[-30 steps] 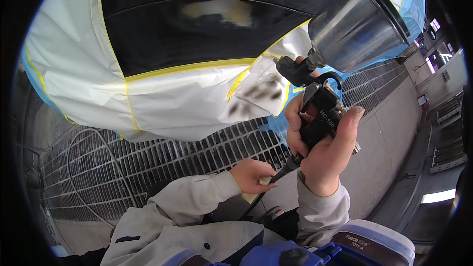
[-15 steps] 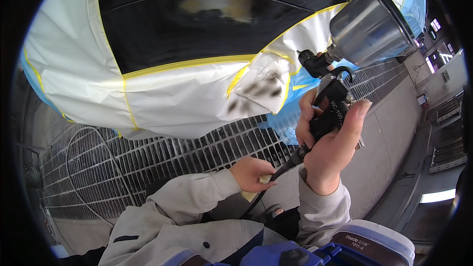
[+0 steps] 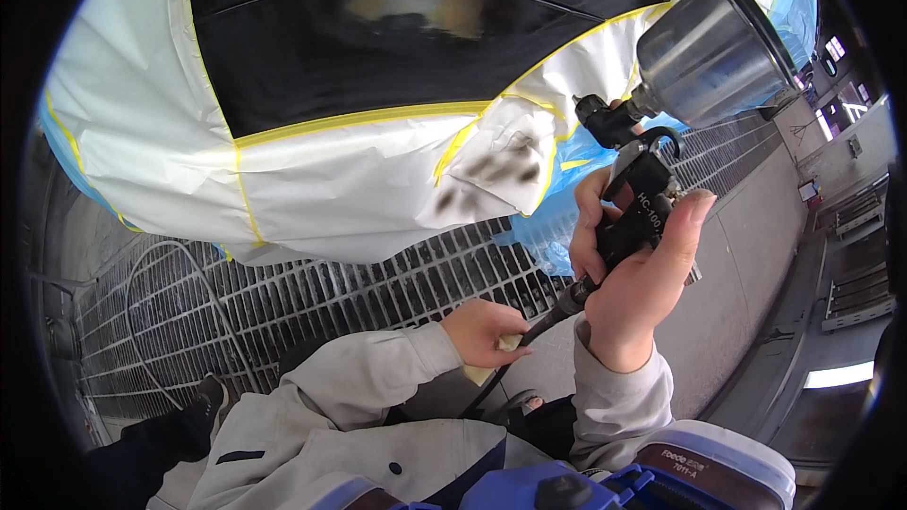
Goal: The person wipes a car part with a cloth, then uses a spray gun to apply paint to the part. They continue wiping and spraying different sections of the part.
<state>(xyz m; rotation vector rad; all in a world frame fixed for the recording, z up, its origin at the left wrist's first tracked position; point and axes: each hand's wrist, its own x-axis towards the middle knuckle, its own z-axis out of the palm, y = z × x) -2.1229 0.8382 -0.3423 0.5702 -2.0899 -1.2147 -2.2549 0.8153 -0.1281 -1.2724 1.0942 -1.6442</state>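
My right hand [image 3: 642,288] grips a black spray gun [image 3: 638,217] by its handle, thumb stretched along the back. A metal paint cup [image 3: 713,52] sits tilted on the gun's top. The nozzle points left, over masking paper marked with dark spray spots. Lower down, my left hand [image 3: 487,332] is closed on a folded pale-yellow cloth [image 3: 479,375]. The gun's air hose [image 3: 539,329] runs past its fingertips; whether they also grip it I cannot tell. In front lies a glossy black car panel [image 3: 312,66] with two tan patches, framed by yellow tape and white masking paper [image 3: 350,189].
Floor grating [image 3: 312,302] runs beneath the car's edge. A grey hose [image 3: 213,293] loops over it at the left. Blue plastic film [image 3: 548,227] hangs below the paper. A dark trouser leg and shoe [image 3: 203,411] show at the lower left. Grey wall fittings [image 3: 860,217] stand at right.
The spray gun and my right hand have shifted very slightly right. A dark trouser leg and shoe have come into view at the lower left. My left hand is nearly unchanged.
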